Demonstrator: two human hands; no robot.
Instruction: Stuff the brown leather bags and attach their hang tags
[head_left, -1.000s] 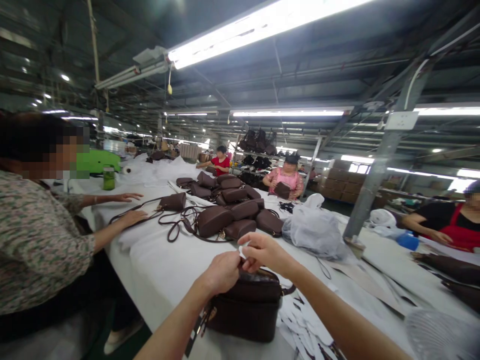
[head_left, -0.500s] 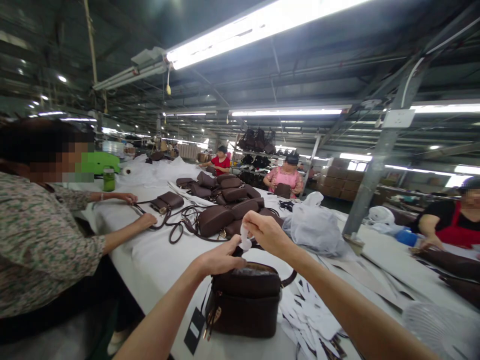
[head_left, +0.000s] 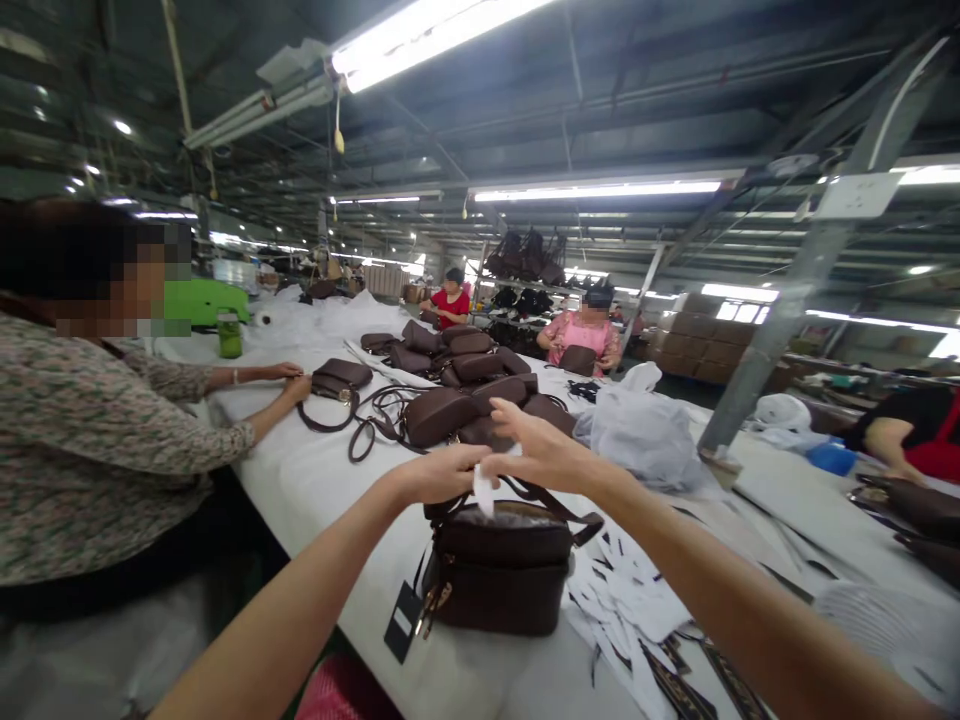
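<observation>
A dark brown handbag (head_left: 499, 590) stands upright before me on the white-covered table, its top open with pale filling showing. Just above it, my left hand (head_left: 446, 473) is closed around the bag's strap (head_left: 551, 498), though the grip is partly hidden. A small white strip (head_left: 484, 493) hangs beneath those fingertips. My right hand (head_left: 546, 448) is beside them with fingers spread, its thumb close to the strip; any contact is unclear. A black tag (head_left: 403, 622) lies by the bag's left side, near gold-coloured zip pulls.
More brown bags (head_left: 439, 415) are heaped beyond my hands. White scraps (head_left: 630, 590) lie right of the bag, with a clear plastic bundle (head_left: 637, 430) behind. A co-worker (head_left: 112, 450) at left handles another bag (head_left: 339, 378). A metal post (head_left: 780, 320) rises at right.
My right hand has opened from its pinch on the white strip and its fingers have spread. The co-worker's hands at left have come together. My view has shifted slightly.
</observation>
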